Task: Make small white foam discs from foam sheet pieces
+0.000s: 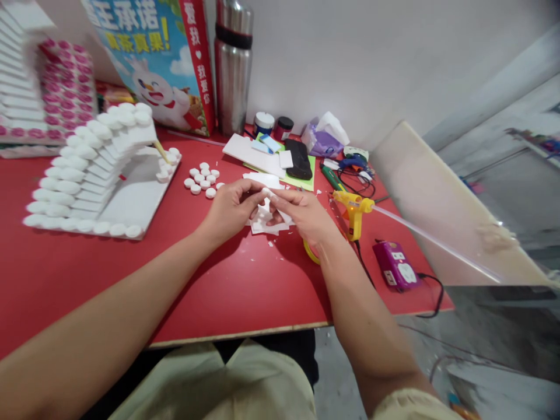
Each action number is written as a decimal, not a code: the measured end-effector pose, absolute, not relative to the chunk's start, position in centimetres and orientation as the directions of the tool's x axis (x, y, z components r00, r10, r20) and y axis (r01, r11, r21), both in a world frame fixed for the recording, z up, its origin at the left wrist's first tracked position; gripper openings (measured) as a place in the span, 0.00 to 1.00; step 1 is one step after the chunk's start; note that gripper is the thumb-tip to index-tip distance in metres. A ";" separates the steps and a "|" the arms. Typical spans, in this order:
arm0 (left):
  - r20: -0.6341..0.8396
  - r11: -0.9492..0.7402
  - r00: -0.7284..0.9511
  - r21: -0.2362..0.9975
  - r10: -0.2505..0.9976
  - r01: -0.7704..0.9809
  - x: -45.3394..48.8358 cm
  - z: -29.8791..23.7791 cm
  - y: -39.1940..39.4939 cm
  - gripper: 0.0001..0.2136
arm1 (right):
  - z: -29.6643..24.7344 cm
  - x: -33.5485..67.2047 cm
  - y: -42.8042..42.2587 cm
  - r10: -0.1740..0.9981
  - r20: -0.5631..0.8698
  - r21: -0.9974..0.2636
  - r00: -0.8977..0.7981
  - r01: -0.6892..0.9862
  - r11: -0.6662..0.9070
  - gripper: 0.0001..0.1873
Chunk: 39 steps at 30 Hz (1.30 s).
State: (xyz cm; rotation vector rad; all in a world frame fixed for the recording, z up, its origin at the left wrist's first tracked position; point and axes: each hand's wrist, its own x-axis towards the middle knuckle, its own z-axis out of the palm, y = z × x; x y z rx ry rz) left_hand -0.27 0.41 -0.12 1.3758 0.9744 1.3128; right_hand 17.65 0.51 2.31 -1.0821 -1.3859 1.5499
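Note:
My left hand [231,207] and my right hand [304,213] meet over the middle of the red table, fingertips pinched together. Between them is a small white piece [266,192], mostly covered by the fingers. White paper scraps [265,221] lie beneath the hands. To the left of my left hand is a cluster of white round discs [205,177]. Farther left stands a white staircase model [94,175], edged with similar discs. A yellow glue gun [354,213] with a long clear glue stick rests to the right of my right hand.
A purple power socket [397,265] with a black cord sits near the right edge. Behind are a steel thermos [234,70], a printed bag [153,64], paint jars [263,123], a black pouch [298,158] and a tissue pack [324,137]. A pink-and-white model [65,87] stands at the back left.

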 end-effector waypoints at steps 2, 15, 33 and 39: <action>0.216 -0.209 0.102 0.976 0.971 -0.067 -0.2 0.0 0.3 0.06 | 2.2 17.6 0.5 0.963 -0.005 -0.993 -0.270 0.111 0.026 0.17; 0.454 -0.452 0.037 0.872 0.890 0.186 0.1 -0.3 -0.5 0.08 | 2.1 16.0 -1.2 0.936 0.339 -0.819 -0.094 0.461 0.343 0.15; 0.633 -0.627 0.083 0.726 0.770 0.280 0.3 -1.1 -0.7 0.11 | 2.1 16.6 -0.6 0.964 0.219 -0.908 -0.148 0.330 0.257 0.11; 0.295 -0.290 0.056 0.954 0.954 -0.074 0.2 -0.6 -0.3 0.14 | 1.9 16.6 -0.4 0.953 0.257 -0.881 -0.162 0.366 0.300 0.08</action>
